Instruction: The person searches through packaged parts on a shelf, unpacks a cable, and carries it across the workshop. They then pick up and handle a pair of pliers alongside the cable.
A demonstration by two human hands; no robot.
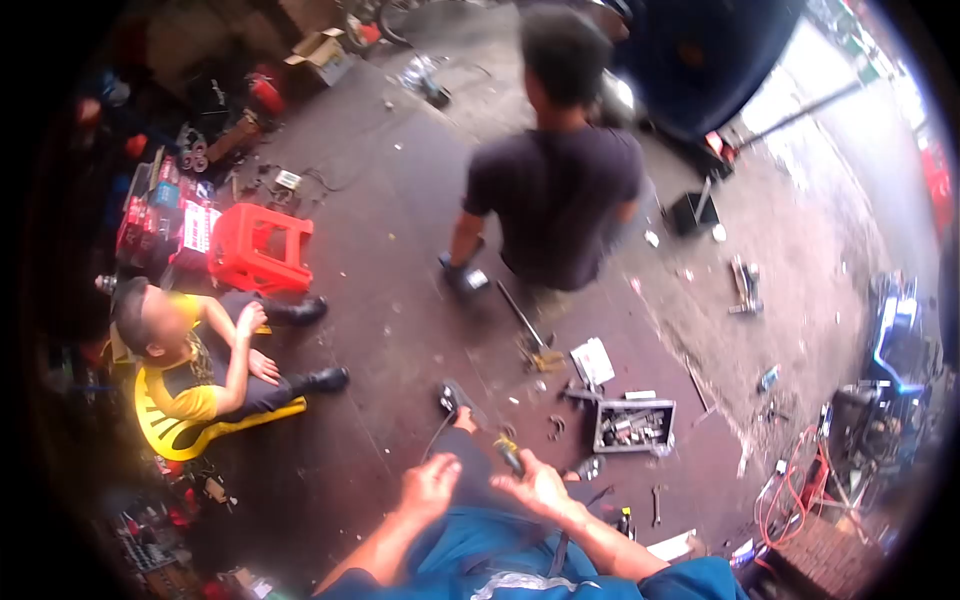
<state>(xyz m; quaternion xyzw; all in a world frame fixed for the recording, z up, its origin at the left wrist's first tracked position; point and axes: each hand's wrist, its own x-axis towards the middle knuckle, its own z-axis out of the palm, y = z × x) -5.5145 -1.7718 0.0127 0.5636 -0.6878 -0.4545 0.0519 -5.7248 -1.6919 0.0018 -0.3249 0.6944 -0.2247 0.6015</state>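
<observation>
At the bottom centre, above my lap, my left hand (432,484) is raised with its fingers curled together; whether something small is between them is too blurred to tell. To its right, my right hand (536,486) holds a small dark tool with a yellow end (509,455) between thumb and fingers. The two hands are apart. Beyond my right hand, a grey tray of metal sockets and parts (598,428) lies on the floor, with a white paper (592,361) behind it. A wrench (657,506) lies to the right.
A person in a dark shirt (560,190) is at the upper centre. Another person in yellow (190,370) sits at the left on a yellow chair (165,425), near a red stool (262,247). An engine-like part (890,340) and orange hose (800,490) are at the right.
</observation>
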